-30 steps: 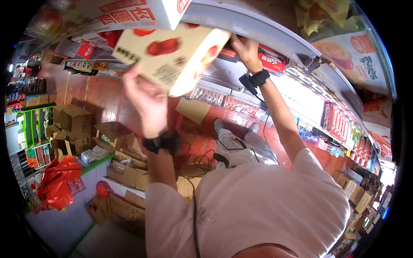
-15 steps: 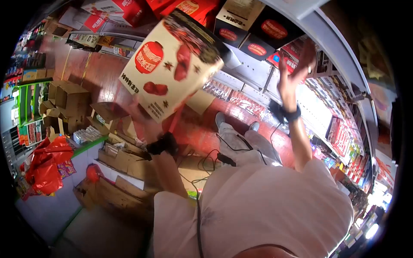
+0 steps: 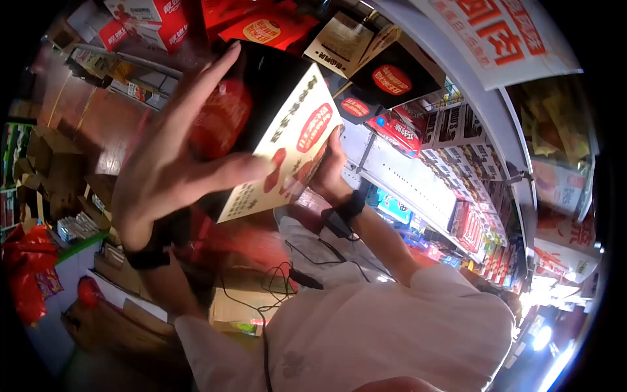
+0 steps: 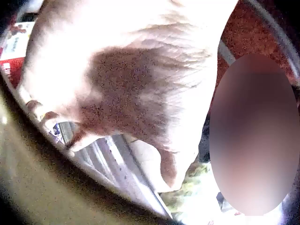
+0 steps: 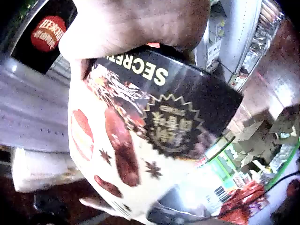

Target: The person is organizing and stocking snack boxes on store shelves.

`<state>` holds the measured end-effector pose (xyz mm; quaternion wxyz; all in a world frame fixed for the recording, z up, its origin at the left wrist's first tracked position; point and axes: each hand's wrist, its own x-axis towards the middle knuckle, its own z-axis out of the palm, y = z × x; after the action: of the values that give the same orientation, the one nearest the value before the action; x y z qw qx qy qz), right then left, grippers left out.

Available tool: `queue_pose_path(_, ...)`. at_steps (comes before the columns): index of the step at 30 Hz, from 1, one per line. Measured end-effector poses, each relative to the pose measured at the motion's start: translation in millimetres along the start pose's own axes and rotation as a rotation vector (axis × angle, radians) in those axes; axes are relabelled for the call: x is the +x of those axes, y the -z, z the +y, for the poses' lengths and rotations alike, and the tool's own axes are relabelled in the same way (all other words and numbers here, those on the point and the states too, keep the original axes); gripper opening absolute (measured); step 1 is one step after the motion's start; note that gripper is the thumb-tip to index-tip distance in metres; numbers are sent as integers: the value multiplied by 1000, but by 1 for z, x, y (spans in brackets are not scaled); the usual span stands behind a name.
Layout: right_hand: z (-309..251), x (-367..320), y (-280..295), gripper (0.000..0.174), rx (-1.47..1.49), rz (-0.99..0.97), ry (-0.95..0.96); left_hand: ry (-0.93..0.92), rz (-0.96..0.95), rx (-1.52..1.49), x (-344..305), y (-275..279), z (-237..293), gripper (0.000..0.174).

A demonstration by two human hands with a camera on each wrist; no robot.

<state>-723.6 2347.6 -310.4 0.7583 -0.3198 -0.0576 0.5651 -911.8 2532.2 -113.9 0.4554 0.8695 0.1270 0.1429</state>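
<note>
A cream-and-black food box [image 3: 287, 150], printed with red lanterns and pieces of meat, is held tilted in front of the chest. My right hand [image 3: 333, 171] grips it by its near side. In the right wrist view that hand [image 5: 136, 28] lies across the black end of the box [image 5: 136, 126], with a fingertip showing beyond its far edge. Close by the black face, my left hand [image 3: 176, 157] has its fingers stretched out, and its thumb overlaps the cream side. The left wrist view shows the left palm [image 4: 136, 84] bare, with fingers spread.
Similar black boxes [image 3: 398, 75] and red packs [image 3: 268, 29] sit on the shelf ahead. Along the right, a shelf edge [image 3: 513, 124] curves past rows of packaged goods. Cardboard boxes [image 3: 55, 153] and a red bag [image 3: 26, 268] are at the left. Cables [image 3: 268, 287] hang by the legs.
The right hand has come off the shelf area and taken hold of the box. The left hand, which held the box, has its fingers spread. The box has turned, showing its black face.
</note>
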Motion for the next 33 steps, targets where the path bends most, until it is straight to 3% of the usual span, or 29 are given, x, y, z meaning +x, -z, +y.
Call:
queue_pose_path(1, -3, 9, 1, 90, -5, 8, 21, -71, 50, -175, -7, -2, -7, 109)
queue_pose_path(3, -10, 25, -2, 86, 54, -65, -15, -151, 483, -443, -30, -39, -29, 109)
queue_pose_path(5, -9, 33, -6, 82, 122, -36, -113, -48, 849, -192, -45, -66, -30, 94)
queue_pose_path(7, -3, 34, -12, 82, 155, -38, -137, -126, 1119, -537, -52, -82, -50, 89)
queue_pose_path(8, 1, 32, -16, 82, 146, -29, -117, -87, 1150, -611, -56, -88, -57, 90)
queue_pose_path(12, 16, 14, -54, 81, 1, 58, 31, 79, 1117, -548, -39, -126, -62, 95)
queue_pose_path(16, 32, 18, -52, 79, 291, 25, -14, 168, 997, -263, -16, -155, -48, 106)
queue_pose_path(19, 23, 18, -63, 81, 175, 40, 30, 184, 922, -173, -13, -153, -45, 117)
queue_pose_path(21, 15, 21, -41, 80, 25, 27, 112, 149, 907, -307, -13, -149, -49, 126)
queue_pose_path(22, 10, 36, 10, 76, 166, -254, 37, 127, 876, -371, -20, -139, -48, 126)
queue_pose_path(24, -6, 41, 26, 70, 109, -226, 88, 101, 732, -431, -39, -114, -42, 126)
queue_pose_path(25, -20, 34, 0, 67, -81, 79, 219, 95, 638, -432, -49, -100, -39, 126)
queue_pose_path(26, -32, 34, -5, 60, -82, 106, 226, 89, 533, -418, -59, -87, -35, 126)
queue_pose_path(29, -55, 48, 25, 52, -233, -140, 125, 131, 333, -349, -95, -73, -23, 126)
queue_pose_path(32, -71, 62, 20, 45, -422, -311, 39, 374, 514, -354, -140, -124, -28, 126)
queue_pose_path(33, -79, 68, 4, 49, -550, -285, 37, 447, 647, -404, -147, -145, -39, 114)
